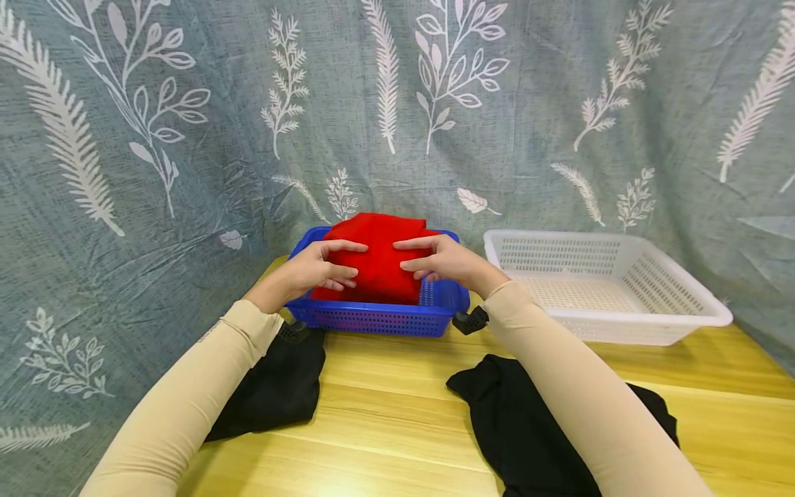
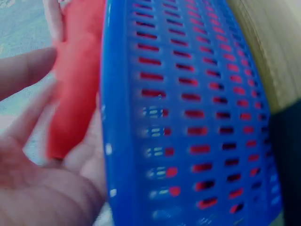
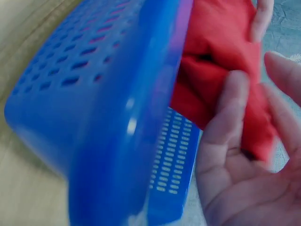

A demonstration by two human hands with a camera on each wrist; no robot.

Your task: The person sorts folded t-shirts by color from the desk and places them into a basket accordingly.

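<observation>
A bunched red cloth (image 1: 380,259) lies in the blue plastic basket (image 1: 373,319) and rises above its rim. My left hand (image 1: 318,268) is over the basket's left part, fingers extended toward the cloth. From the other side my right hand (image 1: 446,261) reaches over the basket, its fingers against the cloth's right part. In the left wrist view, red fabric (image 2: 77,89) shows beyond the loosely spread fingers and through the slots of the basket wall. Folds of the red cloth (image 3: 218,42) lie beside the fingers in the right wrist view.
A white slotted basket (image 1: 621,326) stands to the right on the wooden table (image 1: 385,414). One black cloth (image 1: 288,390) lies under the left forearm, another (image 1: 509,421) under the right. A grey-blue patterned curtain (image 1: 348,103) hangs behind the baskets.
</observation>
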